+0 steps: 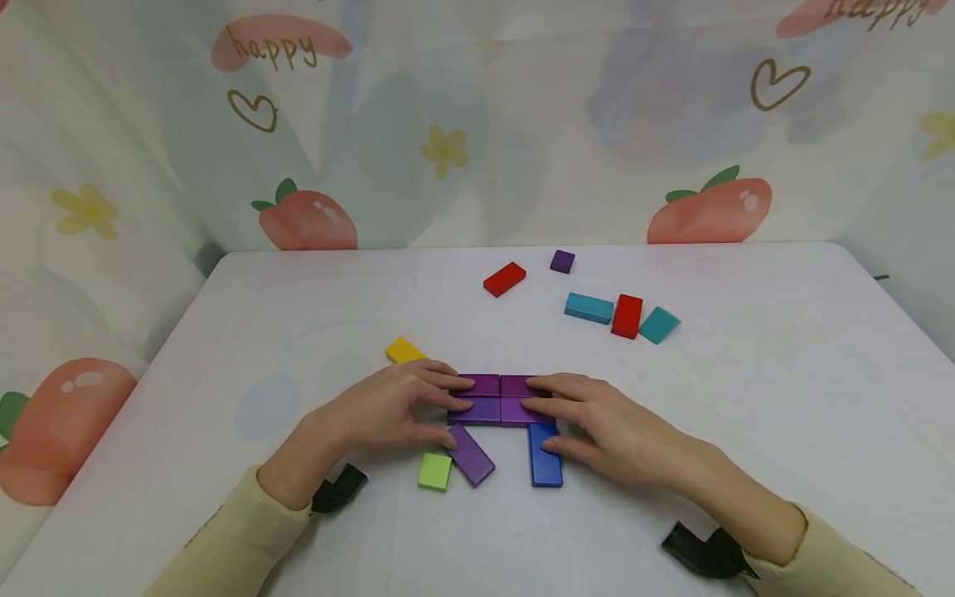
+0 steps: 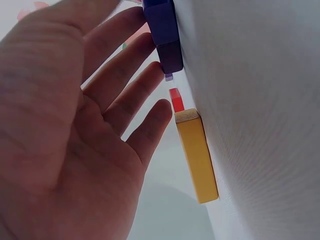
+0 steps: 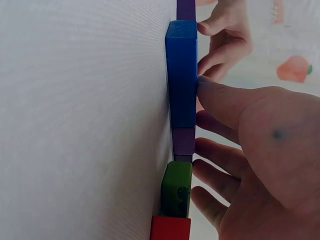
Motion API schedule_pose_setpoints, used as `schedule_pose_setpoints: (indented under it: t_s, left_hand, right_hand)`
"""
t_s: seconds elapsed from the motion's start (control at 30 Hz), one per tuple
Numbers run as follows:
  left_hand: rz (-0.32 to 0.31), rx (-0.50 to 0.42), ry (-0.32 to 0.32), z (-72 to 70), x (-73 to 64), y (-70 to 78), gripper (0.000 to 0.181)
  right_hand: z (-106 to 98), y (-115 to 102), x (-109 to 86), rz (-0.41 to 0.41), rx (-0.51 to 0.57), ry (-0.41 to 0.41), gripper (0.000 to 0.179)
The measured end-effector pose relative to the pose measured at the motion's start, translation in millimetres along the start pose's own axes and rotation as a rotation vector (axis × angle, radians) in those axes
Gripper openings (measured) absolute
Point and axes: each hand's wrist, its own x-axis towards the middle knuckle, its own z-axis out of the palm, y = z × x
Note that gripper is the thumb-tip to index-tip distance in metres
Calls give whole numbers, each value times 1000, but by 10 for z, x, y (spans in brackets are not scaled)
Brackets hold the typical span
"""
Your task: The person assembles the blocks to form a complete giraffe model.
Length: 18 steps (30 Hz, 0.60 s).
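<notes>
Flat purple blocks (image 1: 485,411) lie together in two rows of two on the white table. My left hand (image 1: 384,410) rests its fingertips on the left pair, and its thumb touches a slanted violet block (image 1: 474,460) in front. On the right pair lie the fingertips of my right hand (image 1: 622,427); its thumb touches the blue block (image 1: 546,466), which extends toward me from the group's right end. A lime green block (image 1: 434,472) sits beside the slanted one. Behind my left hand is a yellow block (image 1: 404,349), apart from the fingers in the left wrist view.
Farther back on the table (image 1: 746,373) are a red block (image 1: 505,279) and a small dark purple block (image 1: 563,262). Right of them a light blue block (image 1: 588,308), another red block (image 1: 627,316) and a teal block (image 1: 660,325) stand close together. A printed cloth hangs behind.
</notes>
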Motion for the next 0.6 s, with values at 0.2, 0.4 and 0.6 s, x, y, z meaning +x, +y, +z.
schedule_pose_setpoints:
  t_s: [0.2, 0.4, 0.6]
  left_hand:
    - [21, -12, 9, 0, 13, -2, 50]
    - [24, -35, 19, -9, 15, -2, 45]
    - [25, -37, 27, -9, 16, 1, 38]
  right_hand:
    - [3, 6, -2, -8, -3, 4, 51]
    - [-1, 5, 0, -21, -5, 15, 51]
    - [-8, -2, -5, -33, 3, 16, 50]
